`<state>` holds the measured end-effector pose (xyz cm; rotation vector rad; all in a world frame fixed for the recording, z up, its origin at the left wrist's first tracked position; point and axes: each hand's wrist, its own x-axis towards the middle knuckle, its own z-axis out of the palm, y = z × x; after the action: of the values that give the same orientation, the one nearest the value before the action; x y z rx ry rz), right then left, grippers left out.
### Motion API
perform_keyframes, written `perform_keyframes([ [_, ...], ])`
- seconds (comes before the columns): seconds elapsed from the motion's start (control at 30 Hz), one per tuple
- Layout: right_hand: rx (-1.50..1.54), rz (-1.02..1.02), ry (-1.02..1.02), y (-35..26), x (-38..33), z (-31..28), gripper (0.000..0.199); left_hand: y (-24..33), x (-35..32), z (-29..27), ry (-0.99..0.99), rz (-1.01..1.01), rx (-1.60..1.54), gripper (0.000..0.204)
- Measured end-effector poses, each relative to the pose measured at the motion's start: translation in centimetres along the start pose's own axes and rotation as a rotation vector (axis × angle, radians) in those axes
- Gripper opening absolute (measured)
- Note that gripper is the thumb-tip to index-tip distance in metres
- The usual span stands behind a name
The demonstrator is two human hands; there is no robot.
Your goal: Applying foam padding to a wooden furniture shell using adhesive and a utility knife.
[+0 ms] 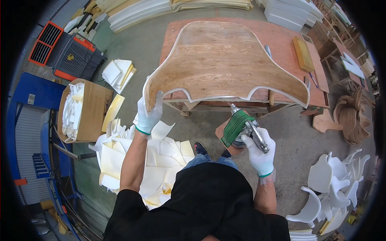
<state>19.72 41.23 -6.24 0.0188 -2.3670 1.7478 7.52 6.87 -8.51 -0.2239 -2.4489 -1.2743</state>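
A curved plywood shell [217,60], with a white layer along its edge, rests on the reddish wooden table [173,38]. My left hand [149,114], in a white glove with a green cuff, grips the shell's left end, its thumb on the wood face. In front of the shell, my gloved right hand [261,152] is closed around a metal spray gun [256,136]. Green cloth [237,127] covers part of the gun, and its nozzle points toward the shell's lower edge. A gap separates nozzle and wood.
White and yellow foam pieces [155,160] lie heaped by my left side. Beyond them stands a carton [96,108] of scraps, near a grey-orange cooler [76,56]. A yellow foam block [303,54] sits on the table. White shells [335,180] and wooden shells [350,118] are piled at right.
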Motion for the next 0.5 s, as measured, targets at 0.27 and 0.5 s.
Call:
perform_keyframes([
  [0.27,-0.046,0.001,0.005,1.4,-1.3,-2.0,0.017,-0.8,0.5,-0.2,-0.034,-0.080,0.001,0.051],
  [0.5,-0.053,0.137,0.224,2.9,-3.1,-2.5,0.020,-0.7,1.2,0.1,-0.047,-0.130,-0.073,0.049],
])
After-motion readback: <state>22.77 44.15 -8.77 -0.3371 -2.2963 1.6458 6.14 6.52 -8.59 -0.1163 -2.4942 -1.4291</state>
